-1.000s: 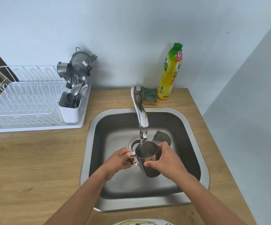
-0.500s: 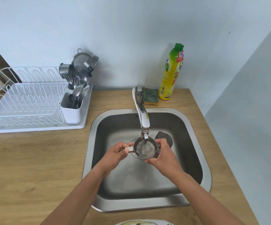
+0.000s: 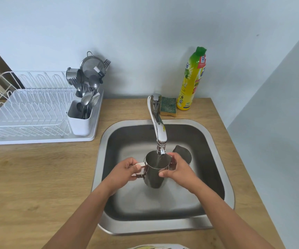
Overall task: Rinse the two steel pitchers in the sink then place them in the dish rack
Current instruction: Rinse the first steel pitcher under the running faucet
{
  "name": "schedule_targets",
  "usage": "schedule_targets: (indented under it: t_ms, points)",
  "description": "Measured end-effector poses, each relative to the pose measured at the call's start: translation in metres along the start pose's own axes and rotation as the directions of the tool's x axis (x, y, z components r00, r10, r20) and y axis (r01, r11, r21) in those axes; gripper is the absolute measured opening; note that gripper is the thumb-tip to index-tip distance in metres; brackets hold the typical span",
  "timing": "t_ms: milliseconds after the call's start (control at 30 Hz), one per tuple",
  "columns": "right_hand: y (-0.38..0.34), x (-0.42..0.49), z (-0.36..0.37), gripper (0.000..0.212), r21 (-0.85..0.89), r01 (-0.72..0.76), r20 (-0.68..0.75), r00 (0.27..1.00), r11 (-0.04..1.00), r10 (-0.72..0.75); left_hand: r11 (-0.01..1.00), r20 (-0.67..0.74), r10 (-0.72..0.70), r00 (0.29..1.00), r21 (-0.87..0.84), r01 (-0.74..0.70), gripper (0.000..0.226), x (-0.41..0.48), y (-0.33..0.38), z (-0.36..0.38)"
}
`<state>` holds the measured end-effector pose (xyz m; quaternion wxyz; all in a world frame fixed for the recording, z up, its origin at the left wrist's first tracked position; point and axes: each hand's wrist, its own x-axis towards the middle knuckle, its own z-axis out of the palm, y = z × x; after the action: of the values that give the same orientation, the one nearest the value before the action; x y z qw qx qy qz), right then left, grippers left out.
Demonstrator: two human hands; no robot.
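Note:
I hold a steel pitcher under the faucet, over the middle of the steel sink. A thin stream of water runs into its open mouth. My left hand grips its handle on the left side. My right hand clasps its body and rim on the right. A second steel pitcher stands in the sink behind my right hand, partly hidden by it. The white dish rack sits on the counter to the left.
A white cutlery holder full of spoons, forks and a strainer stands at the rack's right end. A green sponge and a yellow detergent bottle stand behind the sink. A wall closes in on the right.
The pitcher has tipped from mouth-up under the spout to more upright and slightly lower, its side now showing. Both hands kept their grip.

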<state>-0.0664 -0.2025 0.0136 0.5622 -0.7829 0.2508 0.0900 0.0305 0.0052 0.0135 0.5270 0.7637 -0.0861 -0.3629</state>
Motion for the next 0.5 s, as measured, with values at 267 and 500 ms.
schedule_targets:
  t_ms: [267, 500]
  points:
    - [-0.004, 0.003, -0.003, 0.069, -0.089, 0.028, -0.001, 1.0, 0.996, -0.028, 0.999, 0.053, -0.015, 0.998, -0.027, 0.017, 0.006, 0.004, -0.003, 0.004]
    - [-0.002, 0.004, 0.005, 0.073, -0.126, 0.051, -0.073, 0.996, 0.991, -0.06, 0.98, 0.001, -0.038, 0.999, -0.197, 0.038, 0.01, 0.008, -0.007, 0.017]
